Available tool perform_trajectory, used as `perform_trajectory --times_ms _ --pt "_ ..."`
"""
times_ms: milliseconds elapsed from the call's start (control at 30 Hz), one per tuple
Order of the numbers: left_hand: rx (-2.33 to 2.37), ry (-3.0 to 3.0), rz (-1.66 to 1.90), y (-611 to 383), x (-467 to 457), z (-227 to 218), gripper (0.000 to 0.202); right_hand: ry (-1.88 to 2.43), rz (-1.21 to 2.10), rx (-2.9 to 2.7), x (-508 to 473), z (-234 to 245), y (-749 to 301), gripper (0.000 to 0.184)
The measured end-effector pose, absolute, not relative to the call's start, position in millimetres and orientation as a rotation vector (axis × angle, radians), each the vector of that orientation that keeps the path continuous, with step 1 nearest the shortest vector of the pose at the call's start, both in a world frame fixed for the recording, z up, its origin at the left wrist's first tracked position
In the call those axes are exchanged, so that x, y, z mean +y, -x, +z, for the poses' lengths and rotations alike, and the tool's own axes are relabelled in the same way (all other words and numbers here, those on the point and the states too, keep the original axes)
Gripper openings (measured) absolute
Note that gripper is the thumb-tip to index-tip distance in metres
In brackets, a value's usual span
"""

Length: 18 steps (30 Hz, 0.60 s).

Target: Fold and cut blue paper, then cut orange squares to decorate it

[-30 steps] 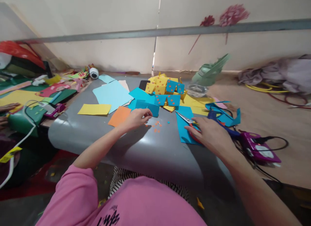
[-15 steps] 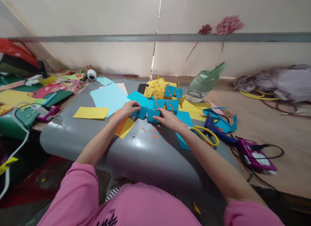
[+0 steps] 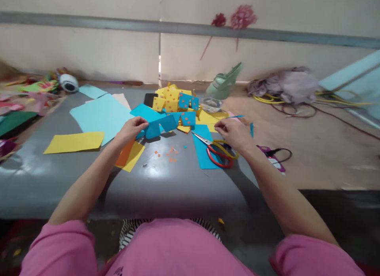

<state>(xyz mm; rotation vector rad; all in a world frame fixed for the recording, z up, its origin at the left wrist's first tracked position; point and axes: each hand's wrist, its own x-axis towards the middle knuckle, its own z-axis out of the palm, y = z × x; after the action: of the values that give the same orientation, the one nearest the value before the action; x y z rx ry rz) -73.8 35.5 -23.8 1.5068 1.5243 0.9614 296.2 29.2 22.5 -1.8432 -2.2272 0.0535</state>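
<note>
My left hand [image 3: 135, 127] pinches the left end of a folded blue paper piece [image 3: 152, 129], held just above the table. Over the right side of the table, my right hand [image 3: 233, 133] has its fingers curled, and whatever they hold is hidden. Scissors [image 3: 204, 138] with red and yellow handles lie below that hand on a blue paper sheet [image 3: 204, 159]. Behind the held piece stands a cluster of yellow folded paper pieces [image 3: 172, 95] with orange dots, and dotted blue pieces [image 3: 188, 118] at its front.
Light blue sheets [image 3: 101, 114] and a yellow strip [image 3: 74, 142] lie to the left. Orange paper bits [image 3: 172, 151] are scattered in front. A green object [image 3: 222, 86] stands behind a clear dish [image 3: 212, 104]. A purple device [image 3: 274, 159] with a black cable lies at right.
My right hand has let go of the blue folded piece and moved right, past the scissors. My left hand keeps it, now lifted slightly. The view has turned right; the blue glue gun is now hidden.
</note>
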Motion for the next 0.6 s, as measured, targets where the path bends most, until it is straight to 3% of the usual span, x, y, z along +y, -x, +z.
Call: perform_trajectory --times_ms 233,500,600 --pt "1.471 -1.636 0.903 60 40 -36 0.028 2.199 -0.056 -2.086 2 34 -380 0.024" --pt "1.438 -1.586 0.927 62 31 -47 0.028 2.014 0.031 -2.415 -5 -4 -375 0.038" --pt "1.426 -1.599 0.959 61 31 -47 0.026 1.957 -0.016 -2.433 5 -5 -376 0.032"
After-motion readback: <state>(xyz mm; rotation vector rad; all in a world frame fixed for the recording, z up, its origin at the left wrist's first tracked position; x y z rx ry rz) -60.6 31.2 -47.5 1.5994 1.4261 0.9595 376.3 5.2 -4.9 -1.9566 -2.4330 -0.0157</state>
